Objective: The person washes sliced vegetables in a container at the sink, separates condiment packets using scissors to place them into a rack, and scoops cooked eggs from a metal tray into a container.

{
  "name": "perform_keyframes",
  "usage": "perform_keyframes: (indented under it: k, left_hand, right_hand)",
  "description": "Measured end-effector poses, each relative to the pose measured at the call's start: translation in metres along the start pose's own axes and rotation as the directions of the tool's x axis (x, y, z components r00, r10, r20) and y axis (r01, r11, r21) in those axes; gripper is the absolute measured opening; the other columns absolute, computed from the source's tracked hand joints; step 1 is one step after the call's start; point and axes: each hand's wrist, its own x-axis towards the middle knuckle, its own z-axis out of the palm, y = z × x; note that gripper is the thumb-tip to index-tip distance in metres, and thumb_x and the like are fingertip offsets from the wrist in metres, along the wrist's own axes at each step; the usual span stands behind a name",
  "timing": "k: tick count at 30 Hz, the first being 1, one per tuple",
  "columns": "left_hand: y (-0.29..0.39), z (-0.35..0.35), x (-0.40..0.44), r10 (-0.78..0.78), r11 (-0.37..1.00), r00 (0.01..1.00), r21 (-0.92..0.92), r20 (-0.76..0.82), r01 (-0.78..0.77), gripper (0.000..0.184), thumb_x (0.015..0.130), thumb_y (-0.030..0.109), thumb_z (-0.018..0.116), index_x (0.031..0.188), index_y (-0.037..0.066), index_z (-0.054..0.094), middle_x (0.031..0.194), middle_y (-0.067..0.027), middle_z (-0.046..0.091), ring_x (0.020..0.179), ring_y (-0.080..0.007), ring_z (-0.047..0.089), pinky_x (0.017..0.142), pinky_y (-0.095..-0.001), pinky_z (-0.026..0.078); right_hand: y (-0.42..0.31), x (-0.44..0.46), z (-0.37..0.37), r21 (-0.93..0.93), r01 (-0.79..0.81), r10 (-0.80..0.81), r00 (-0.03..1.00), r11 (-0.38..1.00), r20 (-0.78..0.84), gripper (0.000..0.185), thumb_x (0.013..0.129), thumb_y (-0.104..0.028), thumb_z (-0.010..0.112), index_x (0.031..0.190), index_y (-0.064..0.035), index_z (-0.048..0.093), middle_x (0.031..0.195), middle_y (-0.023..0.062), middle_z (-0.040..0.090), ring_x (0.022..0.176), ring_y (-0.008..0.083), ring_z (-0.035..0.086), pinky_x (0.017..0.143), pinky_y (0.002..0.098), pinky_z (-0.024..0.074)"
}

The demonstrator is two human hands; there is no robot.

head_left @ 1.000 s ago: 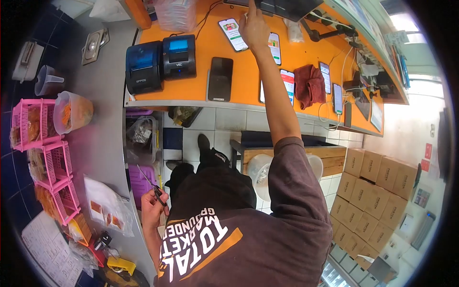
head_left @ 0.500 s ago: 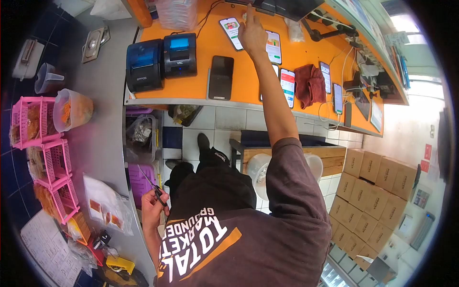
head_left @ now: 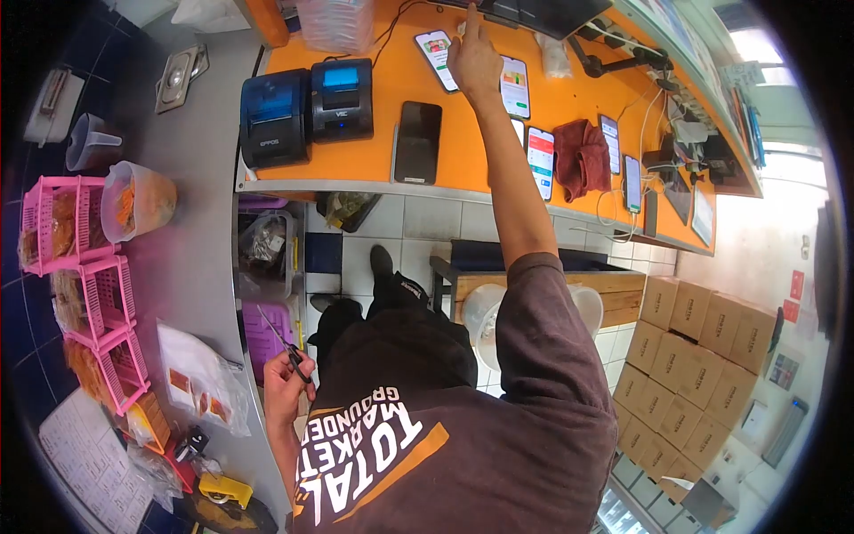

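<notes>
My left hand (head_left: 286,389) is closed around a pair of scissors (head_left: 294,358), low at my left side. The dark handles sit in the fingers and the blades point up and away. My right arm reaches far over the orange desk. At its end, my right hand (head_left: 477,64) is empty, index finger stretched out to the lower edge of a dark screen (head_left: 543,12); whether it touches cannot be made out. Two lit phones lie beside this hand: a left phone (head_left: 436,60) and a right phone (head_left: 514,87).
Two black printers (head_left: 275,120) and a dark tablet (head_left: 417,142) stand on the orange desk (head_left: 378,165). A maroon cloth (head_left: 583,160) lies among more phones. Pink baskets (head_left: 108,298) and a plastic tub (head_left: 140,201) line the left steel counter (head_left: 200,258). Cardboard boxes (head_left: 694,365) are stacked at right.
The view has shifted slightly, so the desk things appear a little further right. My right hand stays at the screen's edge with the finger out; my left still holds the scissors.
</notes>
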Motion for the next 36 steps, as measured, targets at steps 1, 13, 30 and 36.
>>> perform_keyframes:
  k: [1, 13, 30, 36]
  left_hand:
    - [0.001, 0.0, 0.0, -0.01, 1.0, 1.0, 0.008, -0.008, 0.01, 0.02, 0.091, 0.015, 0.075, 0.088, 0.001, 0.062, 0.065, -0.0002, 0.057, 0.044, -0.0096, 0.054, 0.042, -0.0224, 0.042]
    - [-0.014, -0.033, -0.011, 0.051, 0.997, 0.995, 0.055, -0.089, -0.046, 0.021, 0.094, 0.019, 0.072, 0.089, 0.001, 0.062, 0.06, 0.0, 0.057, 0.045, -0.0091, 0.053, 0.043, -0.0252, 0.039]
    - [-0.122, -0.247, -0.188, 0.143, 0.876, 0.66, -0.216, -0.738, -0.432, 0.027, 0.093, 0.013, 0.074, 0.073, 0.002, 0.059, 0.056, 0.0007, 0.055, 0.039, -0.0061, 0.049, 0.038, -0.0227, 0.034]
    - [-0.156, -0.299, -0.211, 0.13, 0.936, 0.635, -0.117, -0.761, -0.332, 0.03, 0.09, 0.016, 0.078, 0.07, 0.004, 0.059, 0.052, 0.0018, 0.052, 0.039, -0.007, 0.049, 0.038, -0.0242, 0.034]
  right_hand:
    - [-0.001, 0.001, -0.003, 0.0, -0.001, 0.001, 1.0, 1.0, 0.022, 0.074, 0.091, -0.02, 0.063, 0.157, -0.0085, 0.029, 0.123, 0.0209, 0.065, 0.093, 0.0394, 0.07, 0.068, 0.0487, 0.0594]
    - [-0.123, -0.075, -0.035, 0.442, 0.129, -0.151, 0.988, 0.888, 0.015, 0.034, 0.09, -0.013, 0.068, 0.122, -0.0038, 0.064, 0.101, 0.0196, 0.069, 0.084, 0.0313, 0.069, 0.073, 0.0417, 0.0554]
    - [-0.663, -0.466, -0.044, 0.717, 0.464, -0.839, 0.12, 0.52, 0.531, 0.042, 0.092, -0.044, 0.066, 0.091, -0.002, 0.067, 0.088, 0.0208, 0.072, 0.086, 0.0377, 0.072, 0.073, 0.0476, 0.0567]
    - [-0.702, -0.482, -0.053, 0.587, 0.511, -0.728, 0.121, 0.629, 0.675, 0.061, 0.085, -0.059, 0.068, 0.095, 0.0008, 0.067, 0.09, 0.0203, 0.073, 0.089, 0.0361, 0.072, 0.077, 0.0464, 0.0571]
